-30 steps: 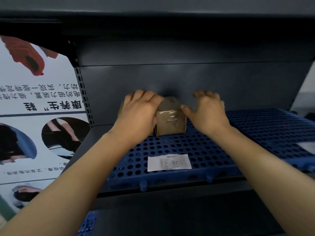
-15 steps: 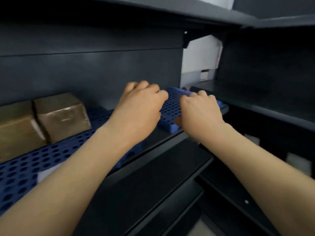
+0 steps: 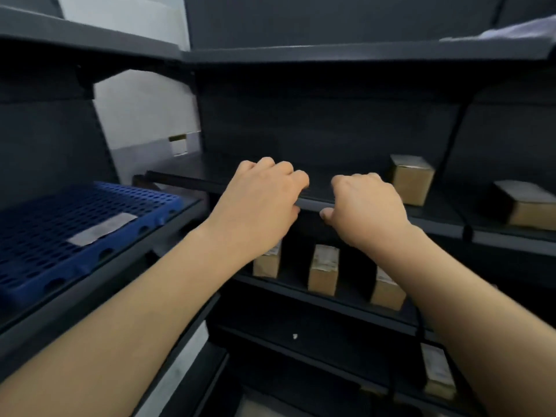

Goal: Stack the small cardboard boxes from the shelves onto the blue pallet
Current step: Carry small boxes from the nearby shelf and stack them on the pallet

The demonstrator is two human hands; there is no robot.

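Both hands empty — your left hand [image 3: 255, 206] and right hand [image 3: 365, 209] are loosely curled, holding nothing, in front of the dark shelf edge [image 3: 313, 204], likely reaching for a box. Nearest upper box [image 3: 412, 179] sits right of that edge; blue pallet [image 3: 45, 236] left of it. Pallet's white label [image 3: 102, 228] — unreadable, blurred.

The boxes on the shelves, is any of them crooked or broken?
None looks broken. One stands out: the far-right box lies low and turned at an angle, while the box beside it and the three on the shelf below stand upright. Blur hides small damage.
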